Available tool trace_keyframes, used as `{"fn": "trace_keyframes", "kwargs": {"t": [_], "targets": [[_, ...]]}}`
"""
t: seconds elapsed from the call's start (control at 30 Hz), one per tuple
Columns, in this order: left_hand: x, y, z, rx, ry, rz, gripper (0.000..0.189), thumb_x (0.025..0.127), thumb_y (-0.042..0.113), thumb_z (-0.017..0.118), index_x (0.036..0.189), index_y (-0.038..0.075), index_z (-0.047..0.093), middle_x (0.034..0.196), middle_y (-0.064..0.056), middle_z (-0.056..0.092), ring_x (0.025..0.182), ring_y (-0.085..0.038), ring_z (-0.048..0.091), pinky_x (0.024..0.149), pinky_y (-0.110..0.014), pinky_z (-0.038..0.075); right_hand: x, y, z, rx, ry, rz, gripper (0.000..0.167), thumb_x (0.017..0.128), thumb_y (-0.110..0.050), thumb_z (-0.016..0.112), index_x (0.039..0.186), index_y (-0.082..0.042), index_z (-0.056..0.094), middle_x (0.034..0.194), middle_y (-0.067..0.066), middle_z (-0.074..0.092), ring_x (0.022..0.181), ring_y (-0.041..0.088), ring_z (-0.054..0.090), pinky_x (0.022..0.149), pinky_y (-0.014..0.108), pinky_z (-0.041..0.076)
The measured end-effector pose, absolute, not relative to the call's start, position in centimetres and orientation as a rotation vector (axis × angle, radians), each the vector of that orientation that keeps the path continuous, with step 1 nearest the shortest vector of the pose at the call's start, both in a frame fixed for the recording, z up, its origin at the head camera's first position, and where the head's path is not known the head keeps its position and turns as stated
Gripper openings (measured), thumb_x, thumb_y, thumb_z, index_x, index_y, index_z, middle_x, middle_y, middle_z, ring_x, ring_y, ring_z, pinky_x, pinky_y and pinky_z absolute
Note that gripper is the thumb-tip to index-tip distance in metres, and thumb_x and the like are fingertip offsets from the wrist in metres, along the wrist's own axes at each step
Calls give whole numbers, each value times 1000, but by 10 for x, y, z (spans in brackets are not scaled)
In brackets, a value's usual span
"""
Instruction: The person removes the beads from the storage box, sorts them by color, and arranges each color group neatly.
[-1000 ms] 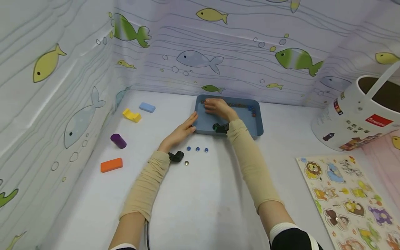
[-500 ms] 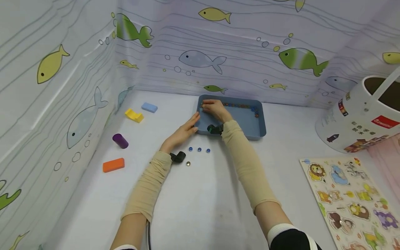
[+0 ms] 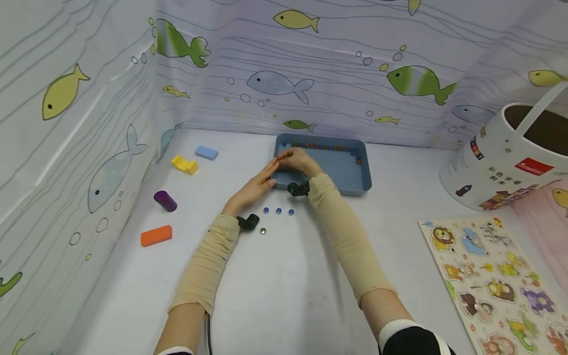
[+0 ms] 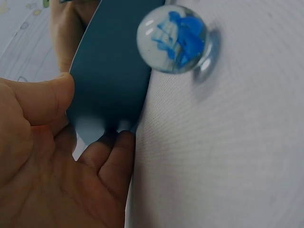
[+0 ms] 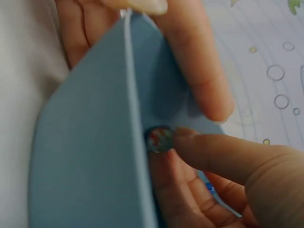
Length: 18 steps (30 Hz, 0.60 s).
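A shallow blue-grey tray (image 3: 337, 170) lies by the back wall. My left hand (image 3: 253, 190) holds its near left corner, thumb at the rim and fingers against the outside, as the left wrist view shows. Inside the tray's left end, beside the left fingertips, is my right hand (image 3: 299, 160). It pinches a glass marble (image 5: 159, 138) with red and turquoise in it between thumb and finger, close to the tray wall. A row of marbles (image 3: 324, 147) runs along the far wall and turns down at the right. A blue-swirled clear marble (image 4: 173, 39) sits on the table near the tray.
Several marbles lie in front of the tray: blue ones (image 3: 278, 211) in a line and a brownish one (image 3: 263, 230). To the left are blue (image 3: 206, 153), yellow (image 3: 184, 164), purple (image 3: 165, 201) and orange blocks (image 3: 156, 235). A bucket (image 3: 501, 158) and animal puzzle board (image 3: 479, 276) stand right.
My right hand has moved from the tray's far left corner toward the near left, beside the left hand. A blue marble in the far left corner is now uncovered. The left hand stays put.
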<state>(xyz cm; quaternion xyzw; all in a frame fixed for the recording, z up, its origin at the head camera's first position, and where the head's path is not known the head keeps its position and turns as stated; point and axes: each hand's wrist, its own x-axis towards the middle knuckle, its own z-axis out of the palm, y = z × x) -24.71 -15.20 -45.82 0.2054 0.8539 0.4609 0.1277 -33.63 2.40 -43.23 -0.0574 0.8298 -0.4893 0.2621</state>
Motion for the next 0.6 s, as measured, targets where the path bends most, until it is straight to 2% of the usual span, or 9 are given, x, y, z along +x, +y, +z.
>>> {"fn": "trace_keyframes", "kwargs": {"t": [0.1, 0.23, 0.37, 0.47, 0.6], "targets": [[-247, -153, -458, 617, 2485, 1339, 56, 106, 17, 37, 156, 10, 12, 165, -6, -2, 152, -29, 1, 124, -51, 8, -332, 23, -432, -234, 2246, -1285, 33, 90, -12, 68, 121, -4, 62, 120, 11, 63, 107, 21, 58, 102, 32, 47], [-247, -153, -458, 625, 2463, 1368, 56, 106, 18, 37, 156, 9, 13, 165, -6, -3, 152, -30, 0, 123, -54, 6, -325, 24, -432, -338, 2295, -1263, 30, 87, -8, 69, 115, 1, 62, 102, 7, 64, 89, 13, 58, 86, 22, 50], [-247, -152, -460, 599, 2451, 1367, 57, 106, 20, 37, 156, 10, 13, 165, -2, -3, 153, -27, 0, 124, -51, 5, -319, 31, -433, -344, 2292, -1224, 25, 91, -8, 66, 113, 3, 65, 100, 10, 68, 80, 11, 62, 77, 21, 54], [-247, -152, -461, 577, 2465, 1353, 56, 106, 21, 36, 156, 9, 13, 165, 0, -2, 153, -25, 1, 125, -49, 7, -316, 36, -433, -368, 2253, -1136, 25, 93, -13, 65, 115, -1, 68, 108, 14, 71, 86, 14, 67, 83, 27, 57], [-248, -151, -461, 591, 2467, 1367, 56, 106, 19, 37, 156, 7, 14, 165, -1, -1, 153, -25, 1, 125, -48, 8, -313, 41, -435, -468, 2193, -1076, 27, 93, -15, 64, 118, -4, 68, 122, 12, 68, 108, 19, 63, 102, 33, 49]]}}
